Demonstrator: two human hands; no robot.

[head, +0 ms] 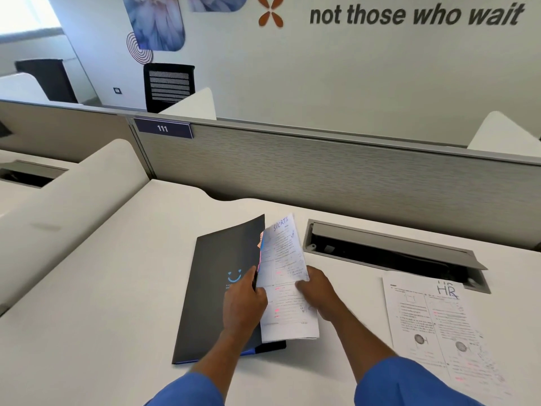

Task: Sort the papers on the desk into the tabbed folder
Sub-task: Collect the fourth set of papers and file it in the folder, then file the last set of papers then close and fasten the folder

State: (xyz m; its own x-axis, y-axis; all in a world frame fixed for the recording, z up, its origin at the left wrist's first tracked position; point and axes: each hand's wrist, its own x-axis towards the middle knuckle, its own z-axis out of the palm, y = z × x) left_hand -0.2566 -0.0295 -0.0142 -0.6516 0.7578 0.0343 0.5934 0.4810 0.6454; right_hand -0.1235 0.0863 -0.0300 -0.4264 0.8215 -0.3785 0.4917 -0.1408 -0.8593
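A dark folder (pixel 216 276) with a blue smile mark lies on the white desk (pixel 117 288), its cover lifted a little at the right edge. My left hand (pixel 244 300) grips that cover edge, thumb on top. A printed paper headed "SPORTS" (pixel 285 276) sticks partly into the folder's opening, and my right hand (pixel 317 291) pinches its right edge. Coloured tab edges (pixel 260 244) show inside the opening. Printed sheets marked "HR" (pixel 439 326) lie flat on the desk to the right, apart from both hands.
An open cable tray (pixel 392 253) is sunk into the desk behind the papers. A grey partition (pixel 322 171) with a "111" label closes the desk's far side. A white curved divider (pixel 73 194) stands at the left.
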